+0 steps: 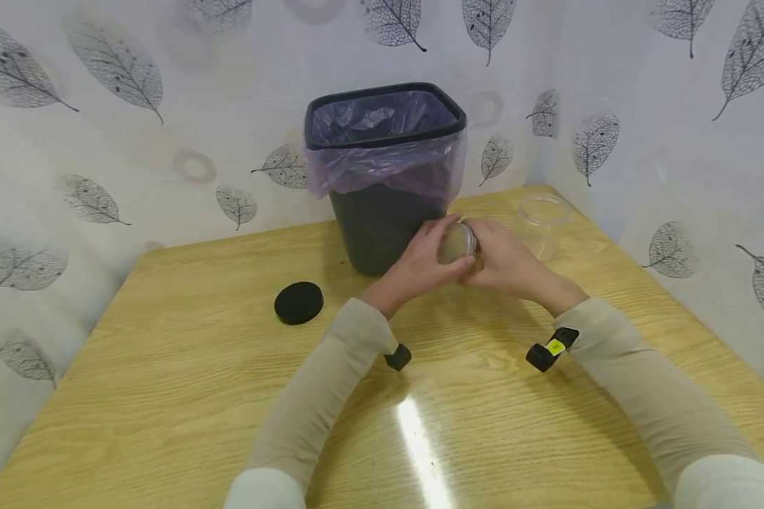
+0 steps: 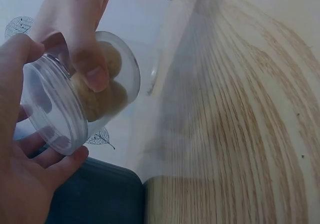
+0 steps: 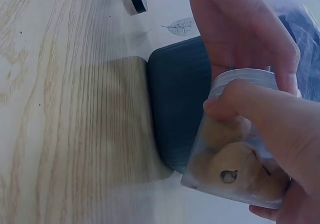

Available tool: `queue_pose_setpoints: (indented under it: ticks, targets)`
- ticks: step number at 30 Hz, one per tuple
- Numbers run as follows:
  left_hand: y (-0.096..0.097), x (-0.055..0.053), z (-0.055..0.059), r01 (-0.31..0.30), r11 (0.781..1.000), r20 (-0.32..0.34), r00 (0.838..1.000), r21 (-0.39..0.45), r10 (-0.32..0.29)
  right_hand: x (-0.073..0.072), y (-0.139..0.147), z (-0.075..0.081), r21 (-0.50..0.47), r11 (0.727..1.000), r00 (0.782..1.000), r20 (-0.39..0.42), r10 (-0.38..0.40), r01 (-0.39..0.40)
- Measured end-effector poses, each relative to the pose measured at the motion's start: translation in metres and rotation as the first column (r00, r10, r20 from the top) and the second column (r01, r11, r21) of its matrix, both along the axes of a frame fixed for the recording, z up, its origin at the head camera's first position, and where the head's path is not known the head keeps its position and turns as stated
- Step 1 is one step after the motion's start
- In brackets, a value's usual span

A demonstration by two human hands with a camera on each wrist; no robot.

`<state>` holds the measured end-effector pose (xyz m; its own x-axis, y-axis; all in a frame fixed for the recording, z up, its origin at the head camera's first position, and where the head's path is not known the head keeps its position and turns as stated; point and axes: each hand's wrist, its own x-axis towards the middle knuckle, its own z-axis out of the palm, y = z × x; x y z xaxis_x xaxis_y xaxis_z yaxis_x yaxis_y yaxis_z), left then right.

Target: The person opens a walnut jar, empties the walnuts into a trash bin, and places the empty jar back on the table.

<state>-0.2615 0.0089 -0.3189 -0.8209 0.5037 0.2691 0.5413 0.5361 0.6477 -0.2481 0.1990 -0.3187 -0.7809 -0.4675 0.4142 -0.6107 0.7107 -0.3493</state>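
Both hands hold a clear plastic jar (image 1: 456, 244) tilted on its side, close in front of a dark bin. My right hand (image 1: 506, 258) grips the jar's body, its thumb lying along the wall in the right wrist view. At the threaded rim (image 2: 75, 126), the thumb and fingers of my left hand (image 1: 420, 260) reach round the mouth from opposite sides. Several round, brownish things (image 3: 235, 164) lie inside; one bears a dark spot. A round black lid (image 1: 299, 302) rests on the table, left of the hands.
The dark bin (image 1: 378, 230), lined with a pale purple bag (image 1: 388, 170), stands at the table's back against the leaf-patterned wall. Behind my right hand is a second clear container (image 1: 543, 225), near the right edge of the wooden table (image 1: 216, 396).
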Motion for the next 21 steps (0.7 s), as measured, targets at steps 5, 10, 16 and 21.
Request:
queue_pose_setpoints:
  ticks: [5,10,16,21]
  targets:
    - [-0.011,0.005,-0.001,-0.023,0.999,0.018,1.0,0.038,0.022,0.005,-0.007,0.006,0.119,0.993,0.995,-0.102,-0.01,0.022]
    - [-0.021,0.012,-0.004,-0.044,0.992,0.019,0.999,0.121,0.042,0.009,-0.017,0.014,0.202,0.979,0.985,-0.173,0.007,0.029]
    - [-0.027,0.017,-0.01,-0.065,0.956,0.04,0.998,0.285,0.056,0.012,-0.029,0.021,0.263,0.963,0.97,-0.242,0.003,0.062]
    - [-0.03,0.023,-0.011,-0.112,0.923,0.095,0.992,0.369,0.082,0.014,-0.037,0.021,0.273,0.957,0.931,-0.365,0.005,0.102]
